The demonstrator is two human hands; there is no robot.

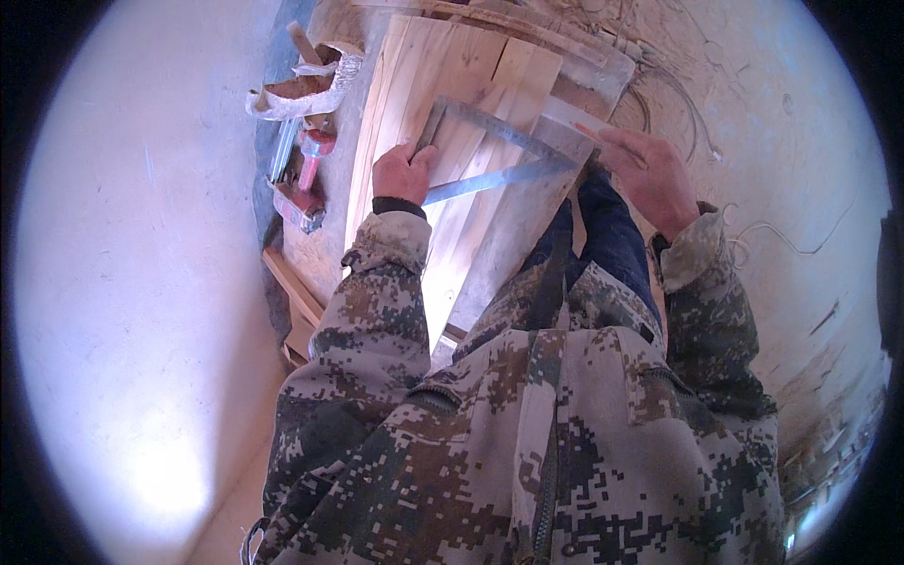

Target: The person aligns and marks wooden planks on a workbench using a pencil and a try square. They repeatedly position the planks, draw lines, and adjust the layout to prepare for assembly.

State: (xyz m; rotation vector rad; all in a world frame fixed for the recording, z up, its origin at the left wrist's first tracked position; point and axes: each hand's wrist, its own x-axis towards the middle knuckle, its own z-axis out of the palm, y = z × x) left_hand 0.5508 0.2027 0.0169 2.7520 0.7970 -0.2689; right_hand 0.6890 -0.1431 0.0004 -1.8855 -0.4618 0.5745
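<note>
A grey metal triangular square (504, 177) lies across pale wooden planks (527, 71) laid side by side. My left hand (403, 175) grips its left edge, with the fingers curled around the metal. To the right, my right hand (652, 179) is near the square's right-hand corner. Its fingers are pinched together around a thin red item (583, 128), whose kind I cannot make out. The fingertips are above the planks' right edge, and the palm side is partly hidden.
Left of the planks lie a red power tool (315, 155) and a torn white bag (315, 99) with brown contents. A wooden strip (292, 287) rests near the wall at lower left. Loose cables (702, 127) trail over the floor at right.
</note>
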